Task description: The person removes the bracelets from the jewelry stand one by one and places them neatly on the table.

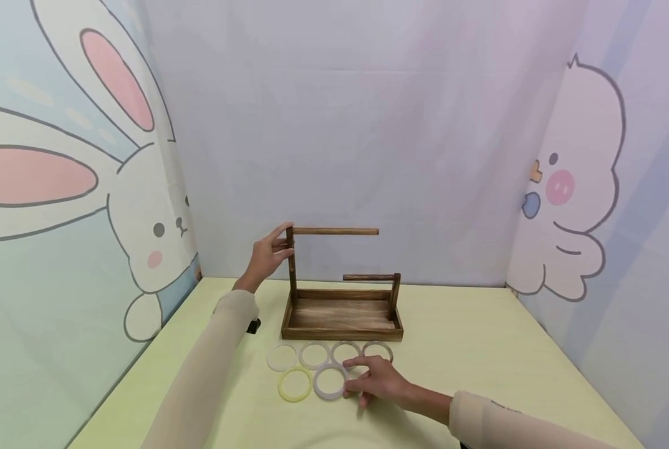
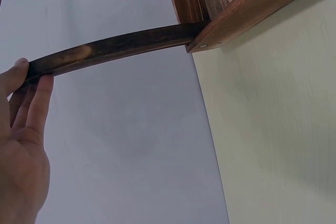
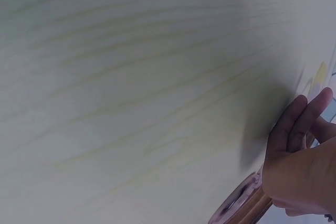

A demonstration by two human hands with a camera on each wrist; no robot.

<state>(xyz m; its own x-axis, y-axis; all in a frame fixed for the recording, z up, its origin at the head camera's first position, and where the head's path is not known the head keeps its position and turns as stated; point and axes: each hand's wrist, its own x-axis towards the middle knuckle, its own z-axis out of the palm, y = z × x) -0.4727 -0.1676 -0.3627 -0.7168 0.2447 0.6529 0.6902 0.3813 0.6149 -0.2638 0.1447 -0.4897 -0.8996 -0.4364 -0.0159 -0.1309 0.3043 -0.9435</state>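
Observation:
A dark wooden stand has a tray base, a tall left post with a horizontal bar, and a shorter right post with its own bar. My left hand holds the top of the tall post between thumb and fingers. In front of the base, several ring-shaped bangles lie flat in two rows. The right hand reaches over the right edge of a lavender bangle, fingers extended and spread. Its fingertips seem to touch that bangle's rim, though the contact is partly hidden. A yellow bangle lies just left of it.
In the back row lie a pale clear bangle, a whitish one, another pale one and a brownish one partly behind the right hand. The pale yellow table meets printed curtains at the back and sides.

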